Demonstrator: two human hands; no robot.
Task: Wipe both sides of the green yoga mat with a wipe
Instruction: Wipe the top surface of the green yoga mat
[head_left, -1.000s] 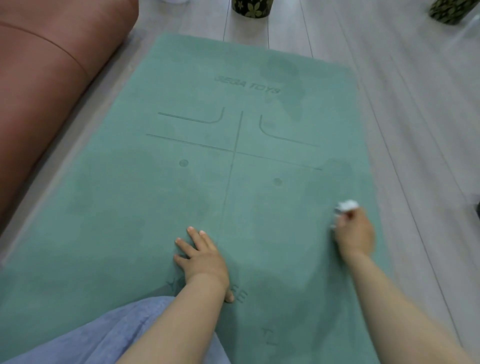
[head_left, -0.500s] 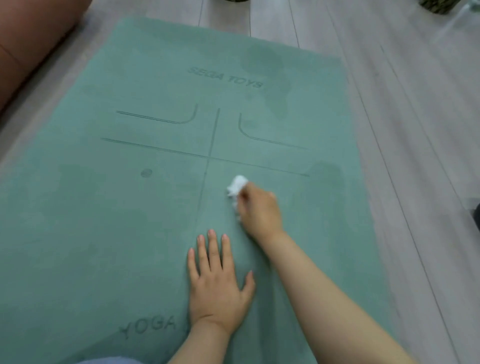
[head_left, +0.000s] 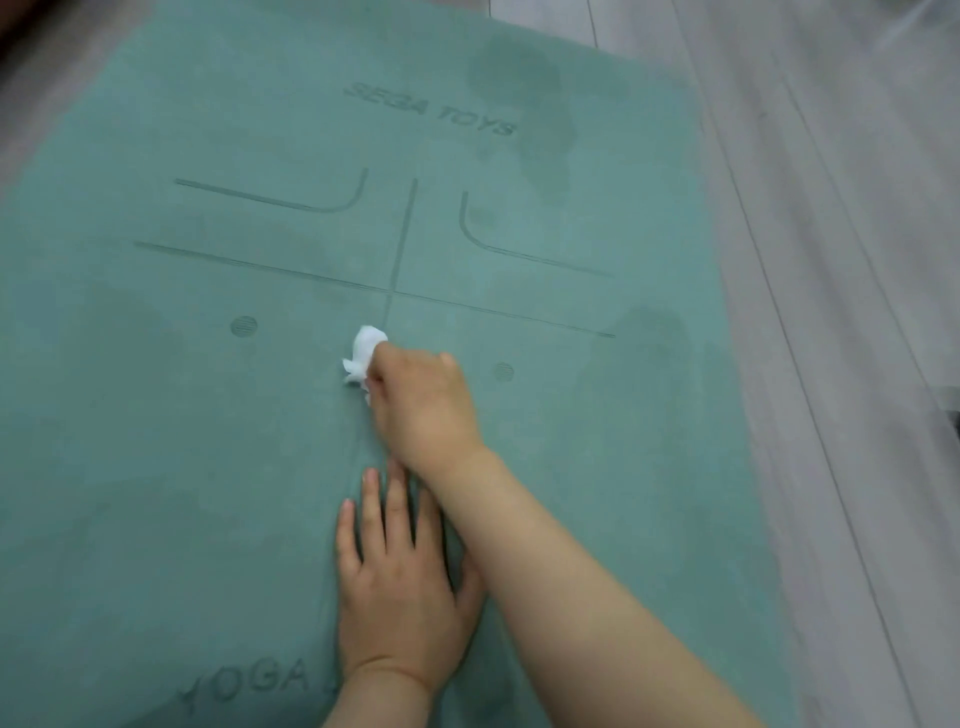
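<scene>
The green yoga mat (head_left: 208, 415) lies flat on the floor, printed side up, with alignment lines and lettering on it and darker damp patches. My right hand (head_left: 423, 400) grips a crumpled white wipe (head_left: 365, 353) and holds it against the mat just below the crossing of the lines. My left hand (head_left: 400, 577) lies flat on the mat with straight, spread fingers, just behind the right wrist. My right forearm crosses over its thumb side.
Grey wood-plank floor (head_left: 841, 260) runs along the mat's right edge. A small dark object (head_left: 951, 410) shows at the right border. A strip of floor (head_left: 47, 104) shows past the mat's far left corner.
My right hand has swept the wipe leftward from the mat's right edge to its centre line. My left hand has flattened and stayed on the mat. The camera has tilted closer.
</scene>
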